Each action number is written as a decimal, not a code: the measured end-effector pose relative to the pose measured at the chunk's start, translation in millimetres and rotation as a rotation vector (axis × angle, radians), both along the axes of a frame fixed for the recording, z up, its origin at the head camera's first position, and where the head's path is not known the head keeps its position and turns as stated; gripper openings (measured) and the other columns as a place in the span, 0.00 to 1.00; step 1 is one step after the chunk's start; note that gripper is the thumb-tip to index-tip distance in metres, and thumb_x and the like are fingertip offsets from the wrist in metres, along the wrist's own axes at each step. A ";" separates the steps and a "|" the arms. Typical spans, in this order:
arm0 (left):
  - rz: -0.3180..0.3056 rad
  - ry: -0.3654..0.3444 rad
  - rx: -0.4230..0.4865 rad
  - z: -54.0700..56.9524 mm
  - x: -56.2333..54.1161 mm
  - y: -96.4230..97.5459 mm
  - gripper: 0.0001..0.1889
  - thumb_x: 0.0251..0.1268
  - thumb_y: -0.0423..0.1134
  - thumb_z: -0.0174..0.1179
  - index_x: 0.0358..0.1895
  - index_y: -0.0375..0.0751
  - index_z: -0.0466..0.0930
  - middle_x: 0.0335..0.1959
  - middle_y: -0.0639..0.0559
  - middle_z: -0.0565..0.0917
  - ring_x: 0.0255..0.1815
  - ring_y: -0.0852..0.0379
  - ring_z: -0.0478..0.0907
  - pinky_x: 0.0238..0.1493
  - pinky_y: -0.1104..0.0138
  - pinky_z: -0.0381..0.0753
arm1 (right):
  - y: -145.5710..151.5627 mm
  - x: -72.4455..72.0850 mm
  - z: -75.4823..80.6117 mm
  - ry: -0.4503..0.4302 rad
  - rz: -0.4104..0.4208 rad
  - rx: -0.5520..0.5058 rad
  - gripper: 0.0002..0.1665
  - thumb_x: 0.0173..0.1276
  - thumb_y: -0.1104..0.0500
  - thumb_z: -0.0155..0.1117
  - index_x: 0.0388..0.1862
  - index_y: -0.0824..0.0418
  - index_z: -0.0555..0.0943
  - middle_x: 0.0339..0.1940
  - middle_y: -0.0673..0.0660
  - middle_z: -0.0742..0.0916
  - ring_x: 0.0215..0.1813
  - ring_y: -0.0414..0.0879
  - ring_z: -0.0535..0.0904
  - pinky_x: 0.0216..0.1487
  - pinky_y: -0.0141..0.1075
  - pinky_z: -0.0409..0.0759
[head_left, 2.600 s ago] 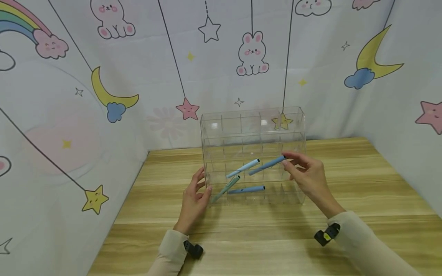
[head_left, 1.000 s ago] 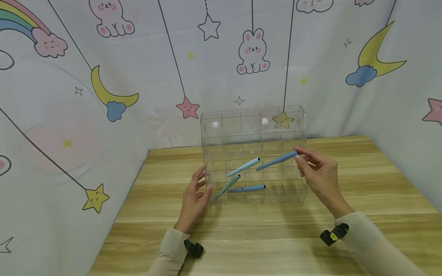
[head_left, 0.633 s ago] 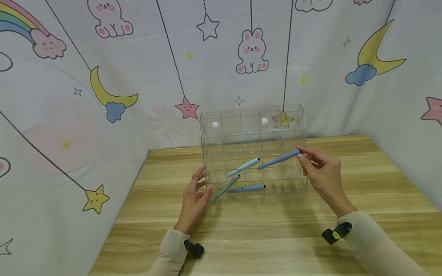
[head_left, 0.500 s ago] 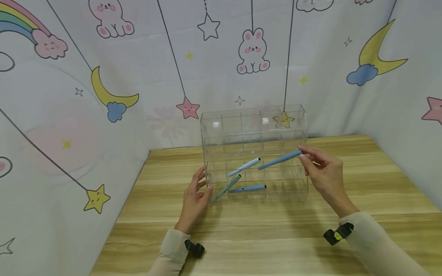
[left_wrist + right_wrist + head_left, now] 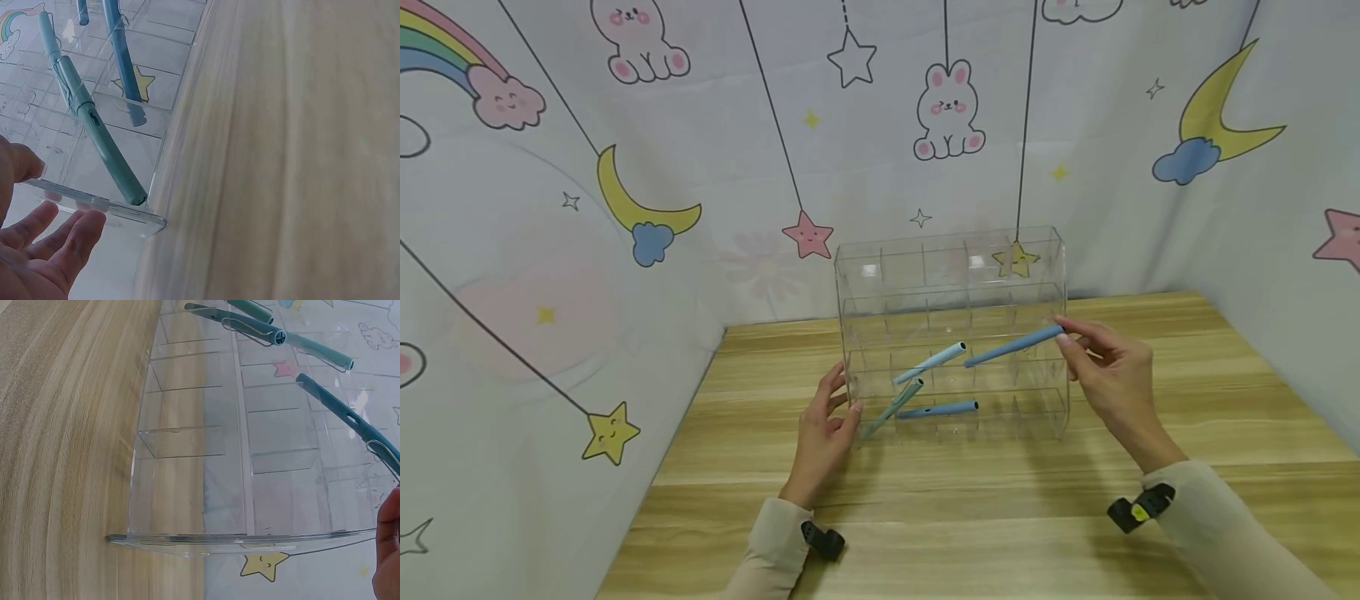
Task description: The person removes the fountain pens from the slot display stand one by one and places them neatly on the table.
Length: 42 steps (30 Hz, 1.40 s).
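Observation:
A clear acrylic rack (image 5: 902, 268) with rows of compartments stands on the table. My left hand (image 5: 820, 437) grips its left side panel (image 5: 125, 217), thumb on the inner face and fingers outside. Between thumb and fingertips, my right hand (image 5: 1112, 375) pinches one end of a blue clip pen (image 5: 1015, 346). That pen slants down to the left in front of the rack's right half. Three more pens lean in the rack: a pale blue pen (image 5: 931, 363), a green pen (image 5: 109, 150) near my left thumb, and a blue pen (image 5: 938, 409) lying almost level in the lowest row.
The wood-grain table (image 5: 970, 533) spreads in front of and beside the rack. Close behind it hangs a white curtain (image 5: 880, 167) printed with stars, moons and rabbits, which also runs down both sides. A small dark camera is strapped at each wrist.
My right hand has drawn the blue pen to the right and slightly up across the rack's front. My left hand and the other pens stay where they were.

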<state>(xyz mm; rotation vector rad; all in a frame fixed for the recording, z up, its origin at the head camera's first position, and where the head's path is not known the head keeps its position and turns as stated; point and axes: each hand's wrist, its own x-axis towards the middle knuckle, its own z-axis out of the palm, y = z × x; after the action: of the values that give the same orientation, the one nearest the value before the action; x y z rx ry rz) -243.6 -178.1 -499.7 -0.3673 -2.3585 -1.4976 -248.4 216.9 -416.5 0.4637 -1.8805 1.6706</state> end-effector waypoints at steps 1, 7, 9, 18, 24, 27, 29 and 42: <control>0.001 0.000 -0.001 -0.2 0.1 0.0 0.36 0.76 0.31 0.64 0.83 0.51 0.65 0.73 0.33 0.79 0.65 0.33 0.86 0.46 0.60 0.92 | 0.1 0.3 0.2 -0.001 -0.003 -0.001 0.16 0.75 0.73 0.66 0.59 0.77 0.86 0.34 0.47 0.90 0.20 0.42 0.76 0.22 0.26 0.78; 0.009 -0.008 -0.009 -0.5 0.8 0.4 0.36 0.76 0.32 0.65 0.83 0.53 0.65 0.73 0.34 0.79 0.65 0.34 0.86 0.47 0.57 0.92 | 0.7 2.6 1.0 -0.032 -0.050 -0.016 0.14 0.74 0.73 0.67 0.57 0.75 0.87 0.34 0.46 0.91 0.20 0.40 0.77 0.23 0.25 0.77; 0.011 -0.012 -0.010 -0.3 0.8 0.4 0.36 0.77 0.32 0.65 0.83 0.53 0.65 0.73 0.34 0.79 0.65 0.34 0.86 0.47 0.57 0.92 | 1.6 3.2 0.9 -0.038 -0.066 -0.002 0.14 0.75 0.72 0.67 0.57 0.75 0.88 0.34 0.45 0.91 0.20 0.39 0.77 0.23 0.24 0.77; 0.005 0.008 -0.009 -0.7 0.4 0.1 0.36 0.77 0.31 0.64 0.83 0.52 0.65 0.72 0.31 0.79 0.64 0.32 0.86 0.46 0.58 0.93 | 5.1 3.5 0.3 -0.020 -0.080 0.037 0.15 0.75 0.72 0.67 0.57 0.76 0.87 0.33 0.49 0.90 0.21 0.39 0.77 0.24 0.24 0.79; 0.003 0.001 -0.005 -0.2 0.7 0.3 0.36 0.77 0.31 0.64 0.83 0.53 0.65 0.73 0.31 0.78 0.65 0.33 0.86 0.46 0.57 0.93 | 7.4 3.4 1.4 -0.025 -0.097 0.046 0.14 0.75 0.71 0.67 0.56 0.75 0.88 0.30 0.49 0.89 0.20 0.39 0.77 0.23 0.24 0.79; 0.008 -0.003 -0.008 -0.3 0.8 0.1 0.36 0.76 0.31 0.65 0.83 0.53 0.65 0.73 0.33 0.79 0.65 0.33 0.86 0.46 0.59 0.92 | 8.8 3.7 1.4 -0.023 -0.100 0.053 0.14 0.76 0.71 0.66 0.56 0.75 0.88 0.30 0.46 0.89 0.20 0.40 0.76 0.23 0.24 0.78; 0.010 -0.001 -0.008 -0.3 0.8 0.1 0.36 0.76 0.31 0.65 0.83 0.53 0.65 0.73 0.33 0.79 0.65 0.33 0.86 0.45 0.60 0.92 | 9.6 3.9 1.6 -0.018 -0.099 0.050 0.14 0.76 0.71 0.66 0.56 0.75 0.88 0.30 0.45 0.89 0.19 0.41 0.76 0.22 0.24 0.78; -0.004 0.017 -0.013 -0.3 0.3 -0.2 0.36 0.77 0.32 0.65 0.84 0.51 0.64 0.73 0.31 0.78 0.64 0.33 0.86 0.44 0.61 0.92 | 14.9 3.5 6.0 -0.045 -0.063 -0.121 0.14 0.74 0.74 0.66 0.56 0.80 0.86 0.29 0.46 0.91 0.19 0.39 0.76 0.21 0.26 0.75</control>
<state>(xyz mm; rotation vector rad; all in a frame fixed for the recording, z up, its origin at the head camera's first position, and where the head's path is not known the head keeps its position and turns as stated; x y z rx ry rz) -243.3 -178.3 -500.1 -0.3871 -2.3569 -1.4758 -244.9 231.8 -410.5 0.3173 -1.7944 1.7538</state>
